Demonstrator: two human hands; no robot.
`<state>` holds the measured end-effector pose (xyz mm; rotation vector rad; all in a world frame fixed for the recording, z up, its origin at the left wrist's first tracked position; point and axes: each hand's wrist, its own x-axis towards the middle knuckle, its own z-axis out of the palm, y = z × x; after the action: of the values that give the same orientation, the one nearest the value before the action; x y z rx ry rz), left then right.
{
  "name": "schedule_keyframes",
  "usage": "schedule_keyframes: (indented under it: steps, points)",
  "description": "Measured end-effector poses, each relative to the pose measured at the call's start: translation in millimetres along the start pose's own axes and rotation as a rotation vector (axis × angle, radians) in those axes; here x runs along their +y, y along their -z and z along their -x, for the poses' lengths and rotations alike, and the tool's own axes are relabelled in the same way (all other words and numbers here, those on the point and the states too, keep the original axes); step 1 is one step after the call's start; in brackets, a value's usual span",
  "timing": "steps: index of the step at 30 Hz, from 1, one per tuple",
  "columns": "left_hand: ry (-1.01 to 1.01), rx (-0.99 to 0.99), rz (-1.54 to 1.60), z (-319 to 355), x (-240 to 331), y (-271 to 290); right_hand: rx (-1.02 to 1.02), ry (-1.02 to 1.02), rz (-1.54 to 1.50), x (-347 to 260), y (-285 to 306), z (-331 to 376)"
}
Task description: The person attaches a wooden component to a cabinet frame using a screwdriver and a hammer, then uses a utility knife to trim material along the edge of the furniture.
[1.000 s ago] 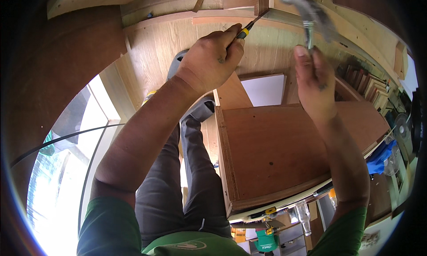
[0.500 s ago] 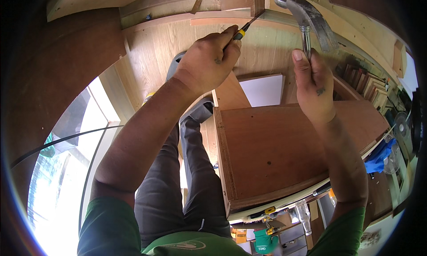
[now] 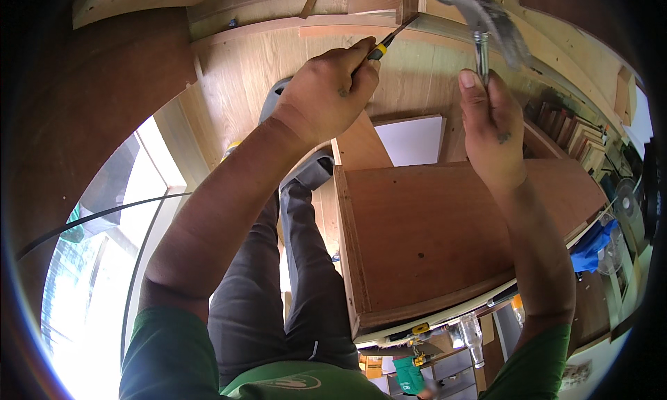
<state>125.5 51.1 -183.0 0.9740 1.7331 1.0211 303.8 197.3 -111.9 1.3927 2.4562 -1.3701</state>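
My left hand (image 3: 328,93) is closed around a thin tool with a yellow and black handle (image 3: 381,48). Its dark tip rests against the lower end of a short upright wooden piece (image 3: 408,1) near the top edge. My right hand (image 3: 491,128) grips the metal shaft of a steel claw hammer (image 3: 481,21), its head raised just right of that wooden piece. Both arms reach up and forward over a brown wooden cabinet box (image 3: 451,226). Behind the hands runs a light plywood panel (image 3: 278,67).
My legs in grey trousers (image 3: 278,275) stand left of the cabinet. A white sheet (image 3: 413,139) lies beyond it. Stacked wood pieces (image 3: 570,132) and a blue cloth (image 3: 590,247) sit at right. A bright window (image 3: 97,275) is at left. Tools lie on shelves (image 3: 424,362) below.
My right hand has brought the hammer left and closer to the upright wooden piece. My left hand stays put with its tool against the wood.
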Motion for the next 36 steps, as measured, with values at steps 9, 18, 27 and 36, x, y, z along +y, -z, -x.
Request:
schedule_keyframes:
  steps: [9, 18, 27, 36]
  points:
    - [0.046, -0.013, 0.008, 1, 1, -1, 0.016, 0.181, -0.012, -2, -9, 9]
    - [0.073, -0.050, 0.040, -1, 0, 3, 0.060, 0.136, -0.081, -7, -2, 8]
    - [0.075, -0.054, 0.072, 0, 0, 2, -0.014, 0.012, 0.010, -8, 4, 4]
    - [0.041, -0.045, 0.058, -1, -8, 2, -0.045, -0.025, 0.126, 5, -5, 0]
